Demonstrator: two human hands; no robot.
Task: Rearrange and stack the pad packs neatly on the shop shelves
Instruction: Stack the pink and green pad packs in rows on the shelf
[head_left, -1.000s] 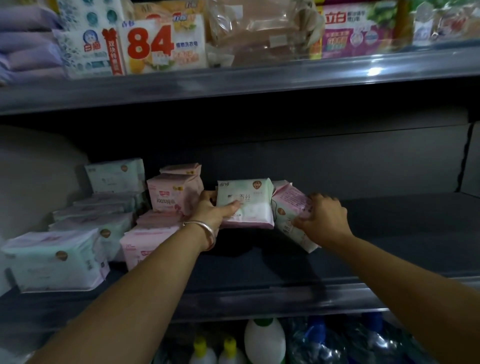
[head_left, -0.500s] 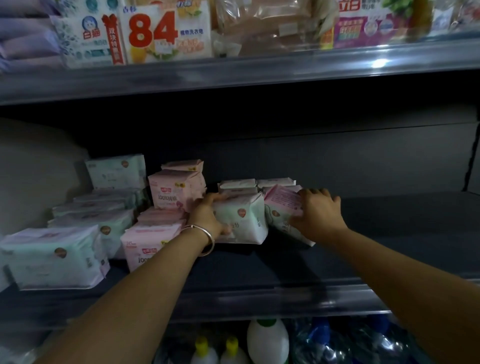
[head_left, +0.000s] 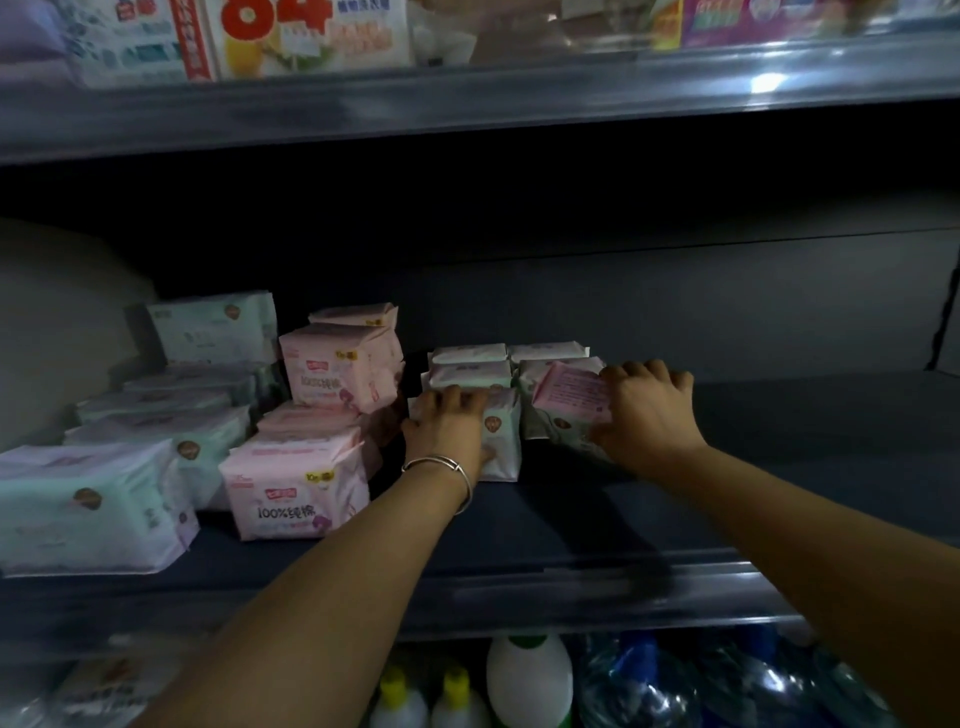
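White pack (head_left: 500, 434) upright on the dark shelf (head_left: 571, 519), mid-depth, left face hidden behind the left hand (head_left: 451, 435). Fingers curled over its top edge, thumb low against its front: clamped on it. Soft, glossy plastic wrap, pillow-shaped, small round logo on the front; print too blurred to read. Silver bangle (head_left: 441, 470) on that wrist.

Just right, touching, tilted pack (head_left: 569, 402) with a pink printed back panel, leaning left. Right hand (head_left: 644, 415) pressed on its right side, fingers bent over the top edge, lower right corner covered by the palm; gripping it. Behind both, two rows of flat white packs (head_left: 511, 358), only tops and edges visible.

Left of these, pink packs (head_left: 296, 491) in a low stack, another pink pair (head_left: 343, 369) piled further back, wrappers crinkled and matte. Further left, mint packs (head_left: 93, 506) in stepped rows toward the back wall, the nearest one cut off by the frame edge.

Upper shelf (head_left: 467, 104) with a shiny metal lip and bright glare; boxes above cropped and blurred, large red "84" (head_left: 275, 15) partly cut off. Below, bottles (head_left: 527, 680) with only caps and shoulders showing, dim.
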